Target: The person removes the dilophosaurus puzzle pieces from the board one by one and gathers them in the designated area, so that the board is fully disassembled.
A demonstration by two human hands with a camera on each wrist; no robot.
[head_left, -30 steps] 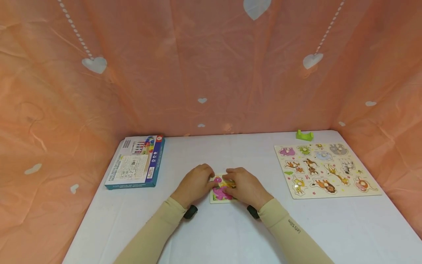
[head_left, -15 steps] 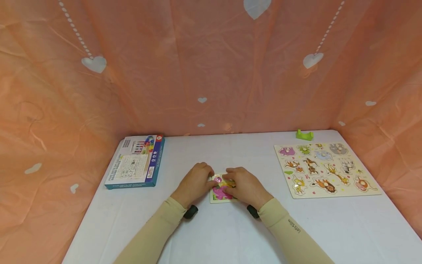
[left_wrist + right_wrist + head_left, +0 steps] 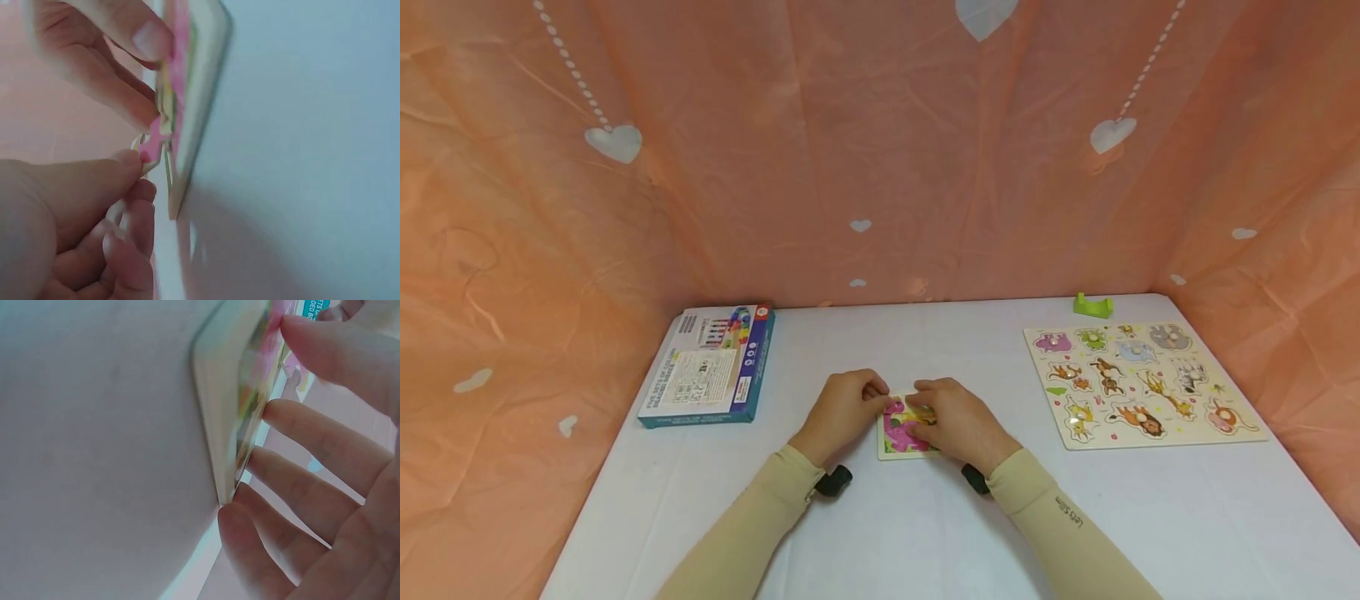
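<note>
A small jigsaw puzzle with a pink animal on a pale tray lies on the white table, between both hands. My left hand is at its upper left corner. In the left wrist view its thumb and index finger pinch a pink puzzle piece, which stands tilted up from the tray. My right hand rests on the puzzle's right side. Its thumb touches the pink part and its spread fingers reach along the picture and the edge, as the right wrist view shows. The right hand covers part of the picture.
A flat blue and white toy box lies at the back left. On the right lies a wooden animal peg puzzle board, with a small green plastic holder behind it. An orange curtain with hearts surrounds the table.
My left thumb and fingertips have moved slightly up and away from the tray, with the pink piece between them. The right hand has stayed in place on the puzzle.
</note>
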